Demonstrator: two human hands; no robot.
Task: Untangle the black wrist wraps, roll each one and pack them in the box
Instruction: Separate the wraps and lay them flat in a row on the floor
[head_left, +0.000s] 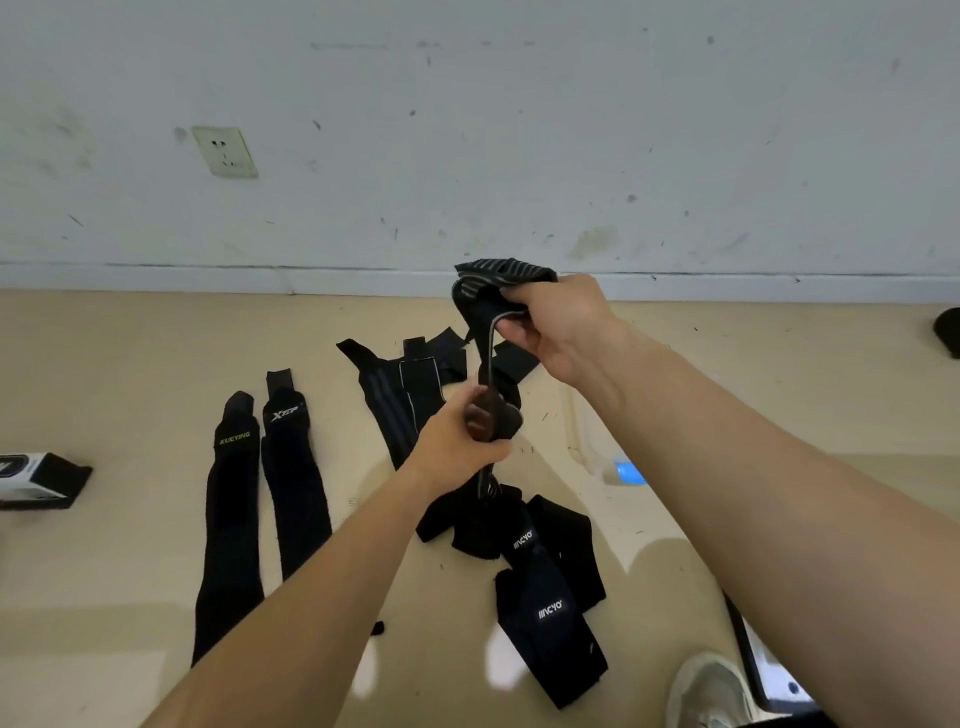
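I hold one black striped wrist wrap (493, 291) up above the floor, stretched between both hands. My right hand (561, 327) grips its upper bunched end. Lower down, my left hand (457, 441) grips the wrap's narrow middle, and its tail hangs onto a pile of black wraps (550, 587) with white logos. Another striped wrap (410, 395) lies flat behind my left hand. Two long black wraps (234, 499) (293, 478) lie side by side on the left. A black and white box (36, 480) sits at the far left edge.
The beige floor (130, 364) meets a marked white wall with a socket (224, 150). A light shoe (706, 691) and a dark flat object (763, 670) sit at the bottom right. A small blue item (629, 473) lies right of the pile. A dark object (948, 330) pokes in at the right edge.
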